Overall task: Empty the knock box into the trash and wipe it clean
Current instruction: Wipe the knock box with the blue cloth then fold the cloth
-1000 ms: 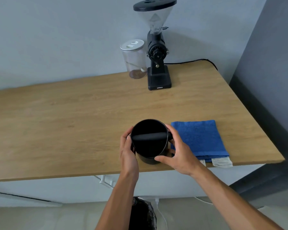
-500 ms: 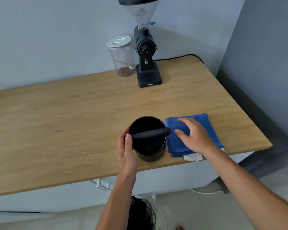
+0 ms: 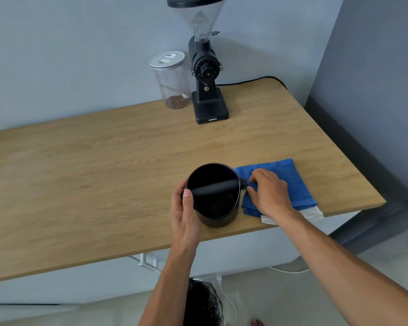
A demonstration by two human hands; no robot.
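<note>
The black round knock box [image 3: 214, 203] stands upright near the front edge of the wooden table [image 3: 104, 175], its knock bar running across the opening. My left hand [image 3: 185, 215] grips its left side, thumb on the rim. A folded blue cloth [image 3: 290, 182] lies right beside the box. My right hand [image 3: 270, 192] rests on the cloth's left part, fingers curled and pinching the fabric next to the box. Below the table edge, on the floor, stands a trash bin with a black liner [image 3: 204, 302], partly hidden by my left forearm.
A black coffee grinder [image 3: 206, 76] with a clear hopper stands at the back of the table, with a clear lidded canister [image 3: 171, 80] to its left. A black cable [image 3: 252, 81] runs off the back right corner. A grey wall [image 3: 375, 90] closes in on the right.
My right hand left the knock box, moved right onto the blue cloth, and now curls its fingers into the fabric. The left hand kept its hold on the box.
</note>
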